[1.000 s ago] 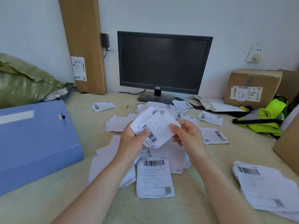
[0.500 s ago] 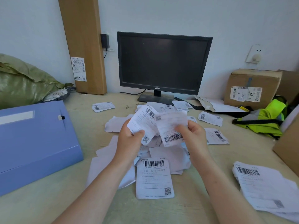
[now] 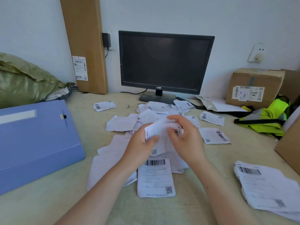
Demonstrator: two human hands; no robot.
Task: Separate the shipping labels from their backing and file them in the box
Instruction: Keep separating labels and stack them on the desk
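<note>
Forearms (image 3: 100,192) are seen entering from the near edge of the pale beige tabletop (image 3: 170,213) and meeting above its middle. Just nearer than the grip, a flat white rectangular shipping label with a black barcode (image 3: 155,177) is laid face up. It lies partly over blank white backing sheets (image 3: 112,153), which are spread under and to the left of the hands.

A crumpled white paper label sheet (image 3: 159,135) is held between both hands, raised off the table. Its near left edge is pinched by the left hand (image 3: 139,148), with the thumb on top and the fingers curled behind. Its far right part is gripped by the right hand (image 3: 188,140), whose fingers are curled over the top edge. The sheet is blurred, so it cannot be told whether label and backing are parted.

Well to the left of the grip, a closed blue plastic file box (image 3: 32,140) is lying flat. To the near right, a loose stack of white printed labels (image 3: 266,187) is piled. Beyond the grip, further white labels (image 3: 212,118) are scattered. Behind them a black flat-screen monitor (image 3: 164,62) is stood against the wall, with a brown cardboard parcel (image 3: 253,88) and a fluorescent yellow vest (image 3: 269,119) to the far right.
</note>
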